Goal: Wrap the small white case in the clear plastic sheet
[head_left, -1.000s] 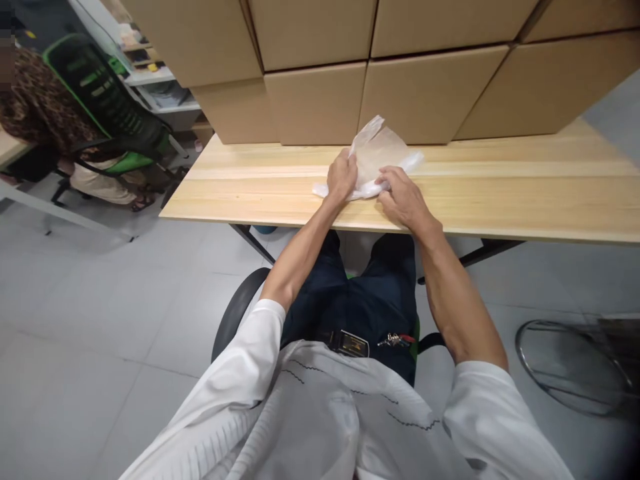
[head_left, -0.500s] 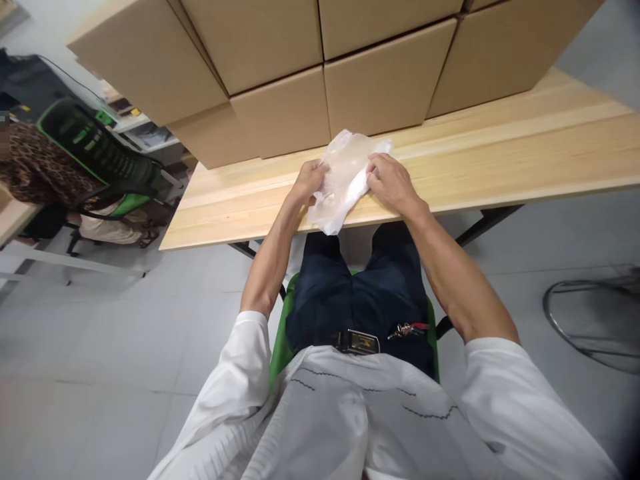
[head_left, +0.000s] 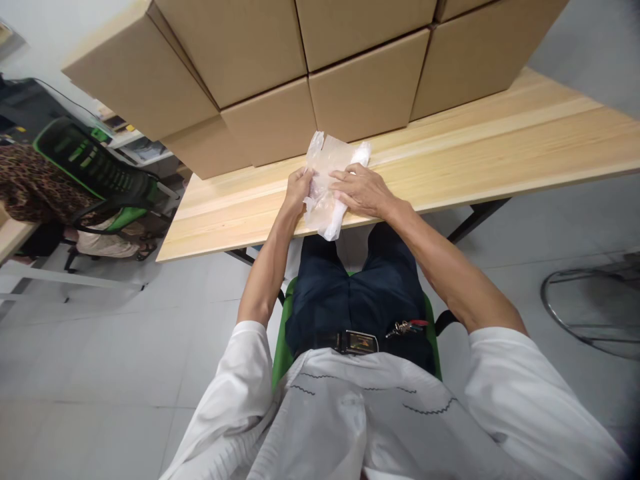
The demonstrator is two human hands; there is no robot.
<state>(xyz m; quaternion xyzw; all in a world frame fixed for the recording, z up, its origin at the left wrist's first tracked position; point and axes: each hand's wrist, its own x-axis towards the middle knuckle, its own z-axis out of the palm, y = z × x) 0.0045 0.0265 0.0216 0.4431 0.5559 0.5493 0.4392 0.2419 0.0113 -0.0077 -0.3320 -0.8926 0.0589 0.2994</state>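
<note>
A thin, crinkled translucent white plastic bag (head_left: 327, 157) lies on the wooden table (head_left: 450, 167), its lower end hanging slightly over the front edge. My left hand (head_left: 299, 188) pinches the bag's left side between thumb and fingers. Across the bag's right part rests my right hand (head_left: 363, 190), fingers stretched out and flat on the plastic. The right edge of the bag looks folded or bunched into a whiter strip. Whether anything lies inside the bag I cannot tell.
Stacked cardboard boxes (head_left: 270, 123) stand along the table's back. At left, a person in a leopard-print top (head_left: 45, 180) sits on a black and green chair (head_left: 75, 160). A round metal frame (head_left: 590, 313) stands on the floor at right.
My right hand has gone from a closed grip on the bag's right edge to lying flat across it. My left hand keeps its pinch. The view has shifted slightly.
</note>
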